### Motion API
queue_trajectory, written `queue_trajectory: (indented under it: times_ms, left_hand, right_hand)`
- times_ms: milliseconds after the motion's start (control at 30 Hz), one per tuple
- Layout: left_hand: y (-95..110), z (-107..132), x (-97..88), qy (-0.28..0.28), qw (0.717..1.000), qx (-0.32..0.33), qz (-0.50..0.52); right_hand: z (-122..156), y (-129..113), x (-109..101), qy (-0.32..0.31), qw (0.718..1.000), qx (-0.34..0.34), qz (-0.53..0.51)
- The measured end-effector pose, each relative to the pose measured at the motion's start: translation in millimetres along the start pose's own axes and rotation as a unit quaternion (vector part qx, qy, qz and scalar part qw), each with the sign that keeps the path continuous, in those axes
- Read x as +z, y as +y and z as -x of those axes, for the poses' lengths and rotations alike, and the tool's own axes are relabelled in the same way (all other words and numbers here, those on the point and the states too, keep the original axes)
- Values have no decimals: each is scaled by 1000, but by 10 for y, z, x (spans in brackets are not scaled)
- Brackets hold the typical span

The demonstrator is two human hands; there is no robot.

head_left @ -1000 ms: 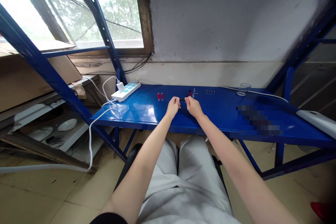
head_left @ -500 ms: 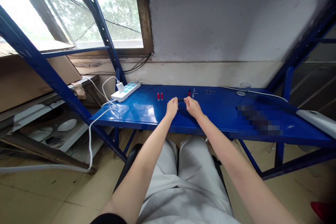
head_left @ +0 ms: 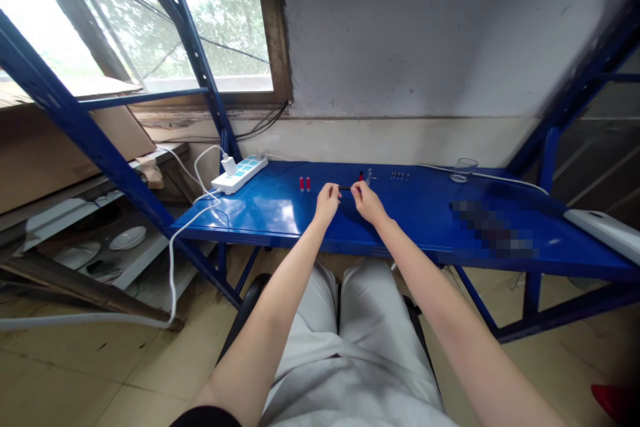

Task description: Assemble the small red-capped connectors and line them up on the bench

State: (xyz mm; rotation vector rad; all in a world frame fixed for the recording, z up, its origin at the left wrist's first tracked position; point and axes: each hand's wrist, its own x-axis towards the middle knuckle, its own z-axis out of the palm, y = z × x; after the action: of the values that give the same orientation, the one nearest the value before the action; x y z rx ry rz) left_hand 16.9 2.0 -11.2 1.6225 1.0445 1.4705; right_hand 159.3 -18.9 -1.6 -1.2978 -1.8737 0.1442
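Between my hands, a thin dark rod-like piece (head_left: 345,188) lies level above the blue table (head_left: 420,213). Its left end is pinched by my left hand (head_left: 328,203), and its right end by my right hand (head_left: 368,203). The piece is too small to tell its exact kind. Two small red tubes (head_left: 305,184) with pale lower ends stand to the left. Just behind my right hand are a red and black piece (head_left: 361,177) and a small clear piece (head_left: 369,175). Further right, several tiny metal parts (head_left: 399,176) sit in a row.
A white power strip (head_left: 240,173) with a plugged-in cord lies on the table's left. At the right are a clear glass (head_left: 464,170), a blurred-out dark object (head_left: 493,230) and a white device (head_left: 603,230). Blue rack posts (head_left: 195,53) rise at both sides.
The fingers of my left hand have shifted slightly on the dark piece, and both hands are tilted a little differently. Everything on the table stays where it was.
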Motion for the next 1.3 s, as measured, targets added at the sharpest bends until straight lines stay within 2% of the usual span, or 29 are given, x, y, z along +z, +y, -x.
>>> queue_trajectory:
  times_ms: [167, 333, 567, 867, 1300]
  left_hand:
    - [-8, -19, 2, -20, 999, -23, 30]
    - [-24, -32, 10, -7, 999, -43, 30]
    - [-71, -39, 22, 4, 999, -42, 18]
    - [-57, -27, 22, 1, 999, -38, 27]
    - [22, 27, 31, 17, 999, -37, 23]
  right_hand:
    - [-17, 66, 26, 14, 999, -2, -33]
    - [-26, 65, 30, 24, 999, -17, -39]
    - [4, -13, 10, 57, 995, -61, 51]
    - [3, 4, 12, 92, 969, -135, 183]
    - [12, -34, 11, 82, 966, -152, 192]
